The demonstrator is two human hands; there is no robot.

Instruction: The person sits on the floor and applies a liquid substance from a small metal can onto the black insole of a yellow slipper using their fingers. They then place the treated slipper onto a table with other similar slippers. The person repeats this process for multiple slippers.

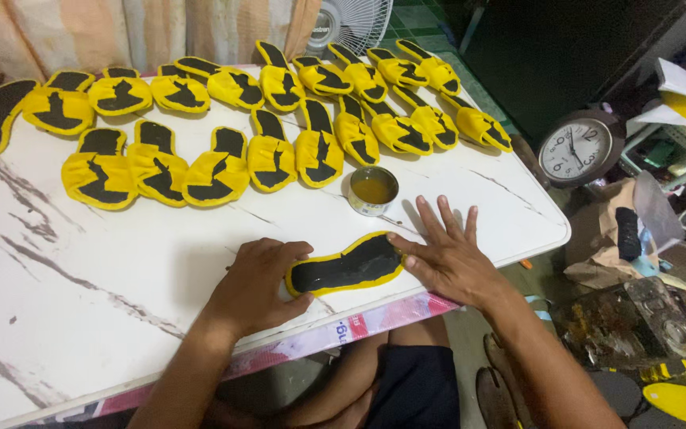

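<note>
The yellow-edged black insole [346,268] lies between the curled left hand [260,282] and spread right hand [446,254], touching both

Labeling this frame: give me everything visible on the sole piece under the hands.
The sole is a flat, foot-shaped cutout, black on top with a yellow rim, looking like foam or rubber. It lies flat near the front edge of the white marbled table, angled slightly. The left hand presses its left end; the right hand, fingers spread, touches its right end.
</note>
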